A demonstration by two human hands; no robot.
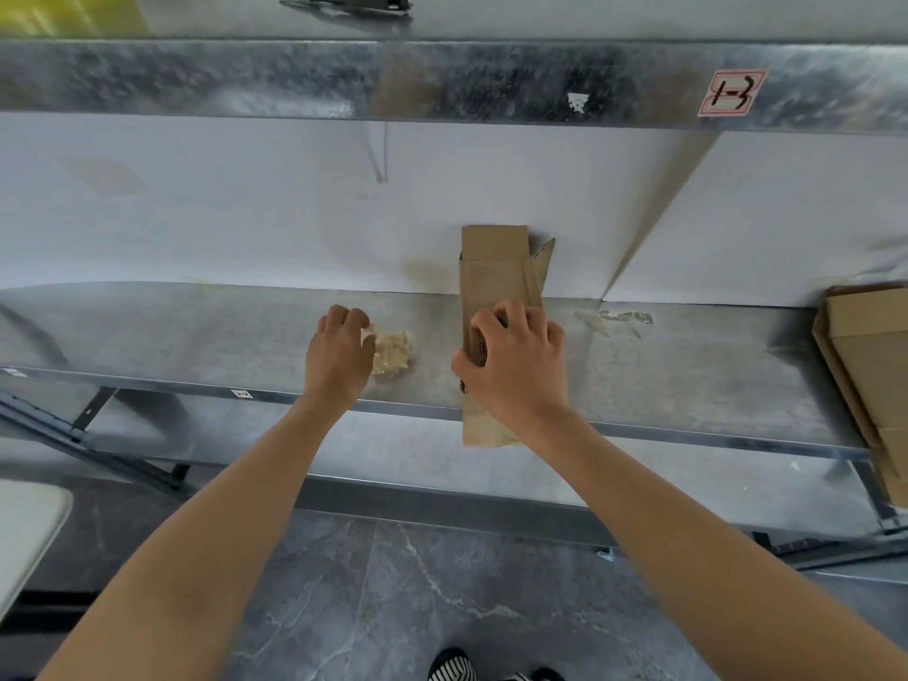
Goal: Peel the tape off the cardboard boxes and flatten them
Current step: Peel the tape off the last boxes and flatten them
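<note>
**A:** Head view, hand poses?
**B:** Both arms are stretched out over the metal shelf (196, 336). My left hand (339, 356) is palm down, fingers curled, pinching the edge of the tape wad (393, 349).
**A:** Box?
**B:** The cardboard box (491, 277) lies collapsed. Its near end overhangs the shelf front and its far flaps rest against the white back panel (245, 213). My right hand (516, 366) grips it mid-length, thumb round the left edge, fingers curled on top.
**A:** Else?
**B:** Tape scraps (614, 321) just right of it, cardboard stack (865, 361) far right.
</note>
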